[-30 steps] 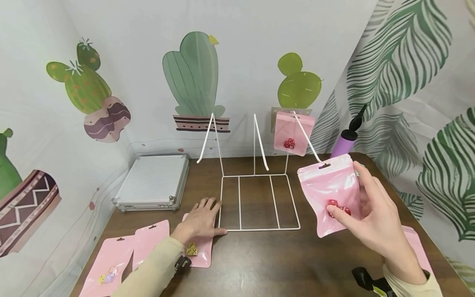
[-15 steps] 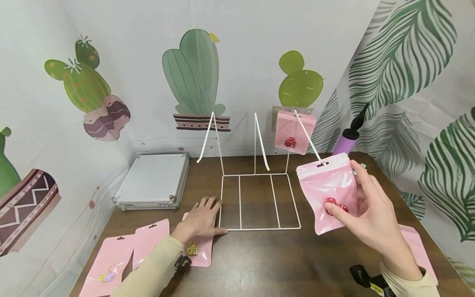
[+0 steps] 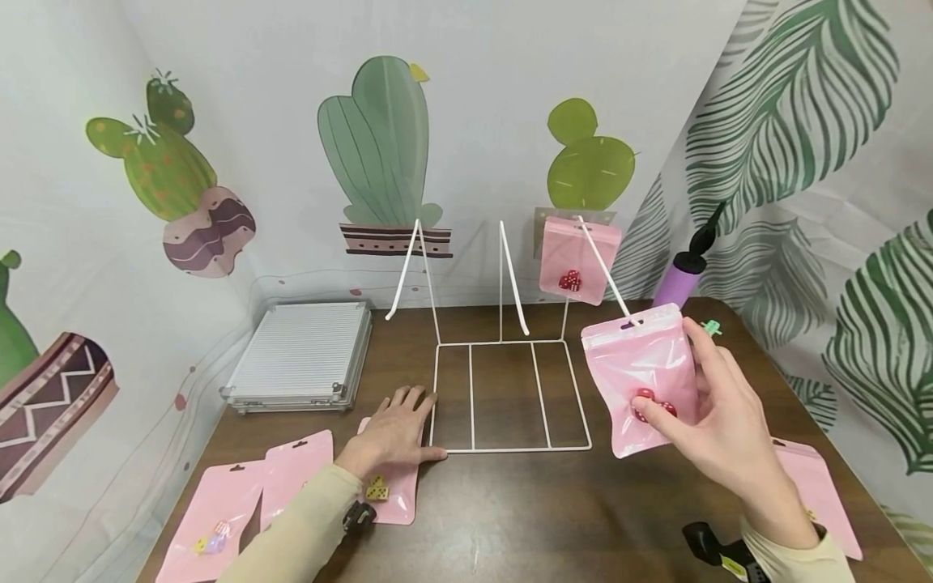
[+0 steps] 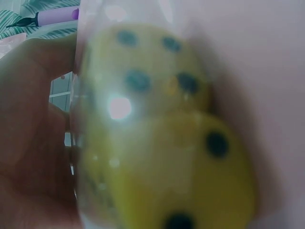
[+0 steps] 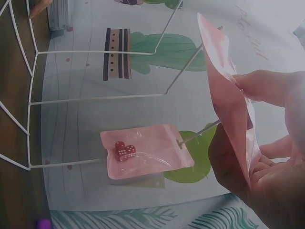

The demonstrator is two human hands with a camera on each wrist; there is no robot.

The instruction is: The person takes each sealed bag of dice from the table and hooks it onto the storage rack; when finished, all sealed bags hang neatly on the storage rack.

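My right hand [image 3: 722,429] pinches a pink zip pouch [image 3: 619,372] with red dice [image 3: 665,408] inside, thumb on the front over the dice. The pouch's hang hole is at the tip of the right hook [image 3: 607,271] of a white wire display rack [image 3: 510,451]; how far the tip passes through I cannot tell. Another pink pouch [image 5: 147,164] with red dice hangs farther back on that hook. My left hand [image 3: 394,433] rests with fingers spread on a pouch [image 3: 399,504] of yellow dice [image 4: 181,157], its thumb at the rack's front left corner.
Two pink pouches [image 3: 207,510] lie at the table's left. Behind them sits a flat silver case [image 3: 299,352]. Another pouch [image 3: 816,486] lies at the right, partly behind the right forearm. A purple hand pump [image 3: 678,282] stands at the back right, before the patterned backdrop.
My right hand and its pouch have shifted slightly left, and the hang hole now meets the hook's tip. My left hand has stayed in place.
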